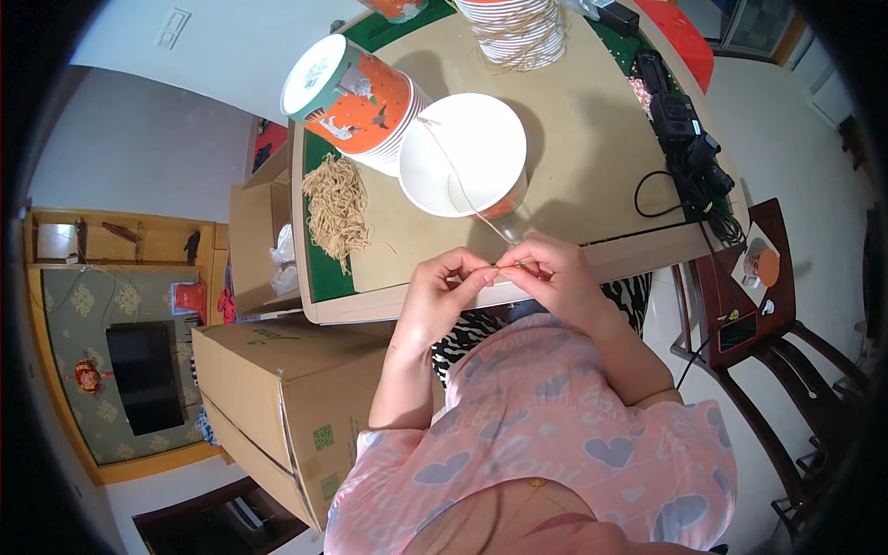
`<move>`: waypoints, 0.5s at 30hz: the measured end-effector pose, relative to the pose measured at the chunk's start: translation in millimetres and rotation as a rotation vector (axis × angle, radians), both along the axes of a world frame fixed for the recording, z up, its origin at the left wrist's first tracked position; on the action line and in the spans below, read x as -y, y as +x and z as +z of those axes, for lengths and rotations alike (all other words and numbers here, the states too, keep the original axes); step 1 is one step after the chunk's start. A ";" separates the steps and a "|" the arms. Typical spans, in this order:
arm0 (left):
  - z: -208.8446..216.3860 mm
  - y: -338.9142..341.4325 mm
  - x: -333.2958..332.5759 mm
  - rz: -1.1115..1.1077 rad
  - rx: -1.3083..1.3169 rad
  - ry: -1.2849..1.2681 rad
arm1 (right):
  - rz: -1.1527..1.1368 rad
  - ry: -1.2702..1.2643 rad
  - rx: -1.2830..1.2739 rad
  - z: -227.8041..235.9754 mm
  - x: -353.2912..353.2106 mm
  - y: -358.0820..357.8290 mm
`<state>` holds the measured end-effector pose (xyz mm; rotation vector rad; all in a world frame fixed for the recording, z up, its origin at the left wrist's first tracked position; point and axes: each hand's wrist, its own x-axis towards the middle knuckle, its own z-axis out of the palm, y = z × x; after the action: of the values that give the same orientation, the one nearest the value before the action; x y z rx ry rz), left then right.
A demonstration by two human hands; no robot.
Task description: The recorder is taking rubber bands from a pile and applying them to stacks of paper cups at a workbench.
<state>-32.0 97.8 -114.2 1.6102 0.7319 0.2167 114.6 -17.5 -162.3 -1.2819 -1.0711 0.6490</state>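
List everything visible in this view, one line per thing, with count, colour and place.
paper bucket: one, white inside, orange outside, upright on the table in front of the hands
twine: one strand, tan, running from the bucket rim to the hands
stack of paper buckets: one, orange and white, lying tilted left of the upright bucket
twine bundle: one, tan, on the table's left side
second bucket stack: one, white, wrapped in twine, table's far edge
table: one, tan board
cardboard boxes: two, brown, left of the table
camera gear: black, table's right edge
wooden chair: one, dark, right
left hand: pinching the twine
right hand: pinching the twine
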 end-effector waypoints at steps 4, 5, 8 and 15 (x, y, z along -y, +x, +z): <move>-2.4 -0.7 -1.1 0.004 -0.004 0.021 | 0.001 0.004 -0.018 -0.4 0.3 -0.2; -2.4 0.0 -0.4 0.011 -0.002 0.048 | 0.003 0.000 -0.030 -0.2 0.4 0.1; 0.5 2.7 3.5 0.023 -0.018 0.154 | 0.007 -0.020 -0.043 -1.1 0.4 0.5; 7.6 9.6 7.0 -0.006 0.032 0.582 | -0.017 -0.151 -0.122 -6.6 0.4 3.8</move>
<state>-22.4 90.8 -106.6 2.1515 0.6736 0.4832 118.4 -17.9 -168.9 -1.3617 -0.9240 0.7972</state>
